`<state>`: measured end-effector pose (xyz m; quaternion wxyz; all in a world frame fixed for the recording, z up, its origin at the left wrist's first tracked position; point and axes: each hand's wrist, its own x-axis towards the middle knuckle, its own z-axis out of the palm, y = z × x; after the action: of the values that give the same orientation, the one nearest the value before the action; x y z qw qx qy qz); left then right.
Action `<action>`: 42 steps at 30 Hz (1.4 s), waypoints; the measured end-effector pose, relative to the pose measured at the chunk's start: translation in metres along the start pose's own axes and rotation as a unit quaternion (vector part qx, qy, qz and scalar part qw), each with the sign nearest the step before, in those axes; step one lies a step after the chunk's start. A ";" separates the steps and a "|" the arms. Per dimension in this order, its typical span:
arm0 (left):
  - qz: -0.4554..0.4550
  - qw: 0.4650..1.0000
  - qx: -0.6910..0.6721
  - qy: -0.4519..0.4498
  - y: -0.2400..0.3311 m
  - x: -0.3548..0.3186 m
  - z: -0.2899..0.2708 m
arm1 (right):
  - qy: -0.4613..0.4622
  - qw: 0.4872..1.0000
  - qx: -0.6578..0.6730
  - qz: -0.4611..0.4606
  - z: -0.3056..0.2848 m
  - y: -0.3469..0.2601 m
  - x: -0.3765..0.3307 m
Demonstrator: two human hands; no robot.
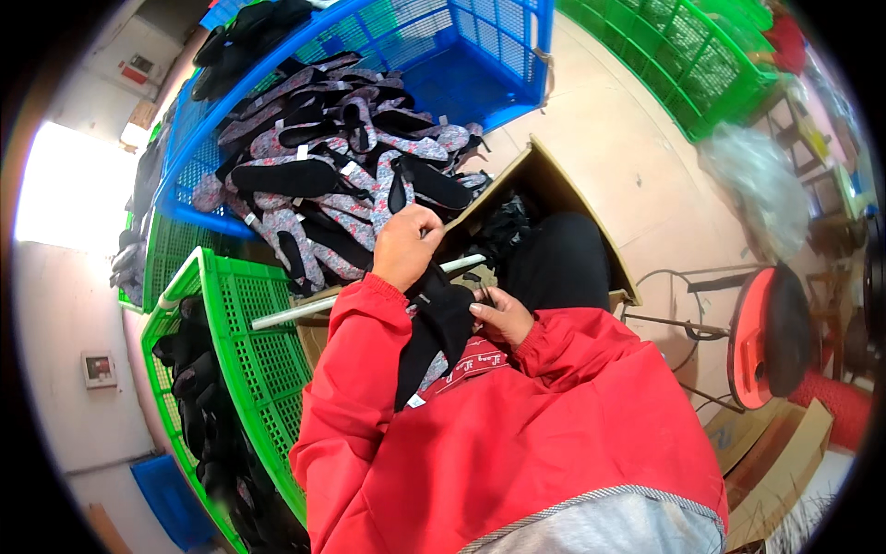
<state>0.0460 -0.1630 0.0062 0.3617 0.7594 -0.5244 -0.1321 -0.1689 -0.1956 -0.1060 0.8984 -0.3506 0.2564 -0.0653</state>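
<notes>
The left hand (pixel 406 247) pinches the top of a soft black strap piece (pixel 438 323), while the right hand (pixel 503 316) grips its middle, held above the red-jacketed lap. Beyond them, floral-and-black pieces (pixel 332 175) spill from a blue mesh crate (pixel 461 55).

Your left hand (pixel 406 247) grips a black fabric strap piece (pixel 438 323); beyond it lies a grey floral-patterned pile of straps (pixel 323 175) in a blue plastic crate (pixel 480 55), and left of it a green mesh crate (pixel 258 342).
</notes>
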 end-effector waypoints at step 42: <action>-0.047 0.987 0.079 0.134 0.048 -0.138 -0.029 | 0.094 0.899 -0.380 -0.197 0.066 -0.007 -0.011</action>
<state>-0.0282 -0.0373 0.0355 0.3608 0.8200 -0.4442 -0.0043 -0.1443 -0.1583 -0.0558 0.6369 -0.7011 0.2712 -0.1710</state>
